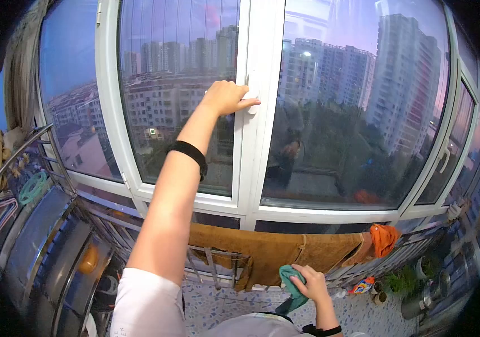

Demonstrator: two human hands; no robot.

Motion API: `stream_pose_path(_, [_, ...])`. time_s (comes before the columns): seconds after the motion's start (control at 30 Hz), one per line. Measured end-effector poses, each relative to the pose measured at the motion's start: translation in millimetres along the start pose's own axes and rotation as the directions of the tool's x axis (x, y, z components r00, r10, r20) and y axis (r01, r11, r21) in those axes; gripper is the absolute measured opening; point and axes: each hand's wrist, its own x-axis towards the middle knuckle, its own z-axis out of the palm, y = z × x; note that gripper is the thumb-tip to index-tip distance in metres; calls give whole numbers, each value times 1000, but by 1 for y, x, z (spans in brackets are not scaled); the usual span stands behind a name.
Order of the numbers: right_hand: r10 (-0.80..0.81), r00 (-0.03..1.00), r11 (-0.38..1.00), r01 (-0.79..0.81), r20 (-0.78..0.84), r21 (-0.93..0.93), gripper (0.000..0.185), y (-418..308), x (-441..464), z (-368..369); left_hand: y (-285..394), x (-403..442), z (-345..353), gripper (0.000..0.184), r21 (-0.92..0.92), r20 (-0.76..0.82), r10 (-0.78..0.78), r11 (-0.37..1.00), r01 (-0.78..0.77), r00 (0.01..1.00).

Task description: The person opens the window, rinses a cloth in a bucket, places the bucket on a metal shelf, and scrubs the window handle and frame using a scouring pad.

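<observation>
My left hand (228,98) is closed around the white window handle (253,106) on the middle frame post, with the arm stretched forward. The window sash (178,101) beside it looks closed against its frame. Lower down, near my body, my right hand (313,285) grips a green cloth (291,289), which hangs down from the fingers. Behind the cloth, a brown towel (273,247) drapes over a metal rail below the window.
An orange cloth (385,240) hangs at the towel's right end. Potted plants (401,279) and a colourful package (362,285) stand on the floor at right. On the left is a metal rack (43,241) with an orange round object (89,259) and a green coil (33,188).
</observation>
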Motion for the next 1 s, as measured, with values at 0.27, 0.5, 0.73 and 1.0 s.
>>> stream_pose_path(0.27, [7, 949, 999, -19, -316, -33, 36, 2, 50, -40, -10, 3, -3, 58, -27, 13, 198, 980, -198, 980])
stream_pose_path(0.5, [-121, 904, 992, 93, -410, -88, 38, -12, 84, -46, -15, 10, 3, 62, -193, 9, 151, 970, -146, 989])
stream_pose_path(0.73, [-172, 908, 984, 173, -383, -31, 39, -22, 105, -23, -17, 12, 5, 65, -236, 77, 142, 964, -120, 987])
stream_pose_path(1.0, [-181, 912, 982, 189, -369, -14, 40, -25, 117, -17, -14, 9, 6, 63, -235, 60, 158, 962, -140, 986])
